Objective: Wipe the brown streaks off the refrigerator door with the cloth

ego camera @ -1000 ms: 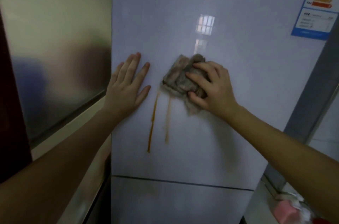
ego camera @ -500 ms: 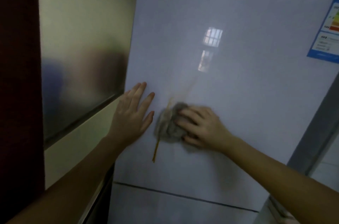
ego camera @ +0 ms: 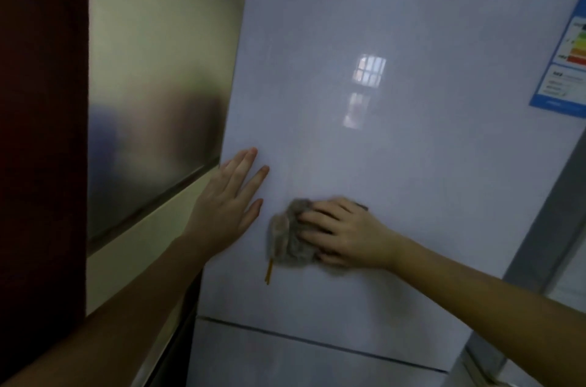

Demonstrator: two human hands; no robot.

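Note:
The glossy white refrigerator door [ego camera: 396, 149] fills the middle of the head view. My right hand [ego camera: 342, 233] presses a crumpled grey-brown cloth [ego camera: 290, 233] flat against the door's lower part. Just below the cloth's left edge a short piece of brown streak [ego camera: 269, 272] shows; anything under the cloth is hidden. My left hand [ego camera: 230, 204] lies flat on the door's left edge with fingers spread, holding nothing.
A horizontal seam [ego camera: 317, 344] separates this door from a lower door. A blue energy label [ego camera: 567, 69] sticks at the door's upper right. A steel panel [ego camera: 152, 107] and a dark red surface [ego camera: 41, 133] stand to the left.
My right hand has slid the cloth down the door over the streaks. Two long streaks showed before; only a short end of one shows now. My left hand stays flat on the door.

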